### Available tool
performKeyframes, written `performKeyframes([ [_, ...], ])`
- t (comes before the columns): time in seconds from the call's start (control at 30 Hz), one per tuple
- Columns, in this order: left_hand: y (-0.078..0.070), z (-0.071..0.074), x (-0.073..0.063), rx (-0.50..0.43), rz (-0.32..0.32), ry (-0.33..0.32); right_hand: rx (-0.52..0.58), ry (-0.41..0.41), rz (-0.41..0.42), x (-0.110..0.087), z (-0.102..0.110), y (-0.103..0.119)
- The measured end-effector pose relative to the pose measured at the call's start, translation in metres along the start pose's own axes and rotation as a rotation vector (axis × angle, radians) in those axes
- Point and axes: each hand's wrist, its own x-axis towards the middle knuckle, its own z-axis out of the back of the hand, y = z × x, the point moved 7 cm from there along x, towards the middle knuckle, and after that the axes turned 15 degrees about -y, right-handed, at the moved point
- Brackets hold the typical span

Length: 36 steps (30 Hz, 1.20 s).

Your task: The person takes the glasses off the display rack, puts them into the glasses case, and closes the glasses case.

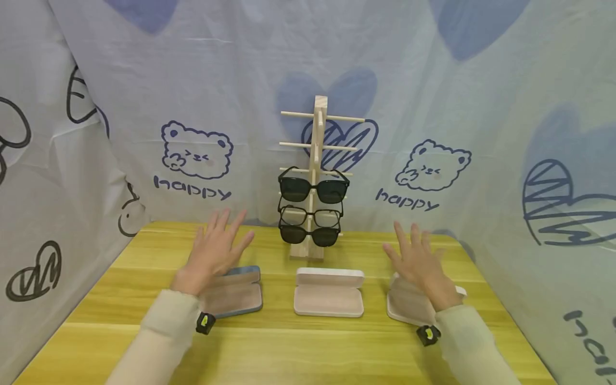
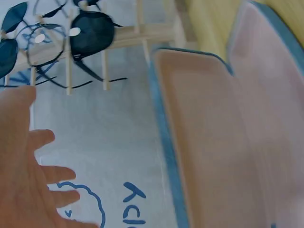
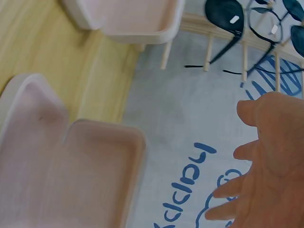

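My left hand hovers with spread fingers over a blue glasses case, which lies opened with a pale pink lining. On the other side my right hand, its fingers apart and nothing in them, is above an opened white glasses case that it partly hides. Between the hands lies another opened white case. Behind it a wooden display stand carries black sunglasses uppermost, clear-lens glasses below them, and a lower pair of sunglasses.
The wooden table reaches back to a cloth backdrop printed with hearts and bears, and more cloth hangs at both sides. Bare pegs stick out from the upper part of the stand.
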Motion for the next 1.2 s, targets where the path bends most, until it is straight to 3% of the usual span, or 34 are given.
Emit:
performKeyframes([
  [0.2,-0.012,0.017,0.024,-0.359,-0.023,-0.044,0.25,-0.165,0.091,0.017,0.023,0.015],
  [0.3,-0.02,0.029,0.036,-0.529,-0.027,-0.081,0.394,-0.246,0.071,0.027,0.036,0.022],
  [0.4,-0.027,0.039,0.047,-0.62,-0.017,-0.118,0.514,-0.293,0.045,0.035,0.046,0.032],
  [0.57,-0.038,0.047,0.062,-0.663,0.036,-0.134,0.595,-0.334,0.009,0.047,0.059,0.053],
  [0.73,-0.047,0.051,0.073,-0.686,0.066,-0.145,0.649,-0.323,-0.009,0.058,0.063,0.072],
  [0.93,-0.057,0.052,0.082,-0.695,0.053,-0.136,0.754,-0.334,-0.006,0.066,0.069,0.091],
  [1.2,-0.064,0.048,0.086,-0.712,0.037,-0.105,0.766,-0.32,0.002,0.069,0.065,0.104],
])
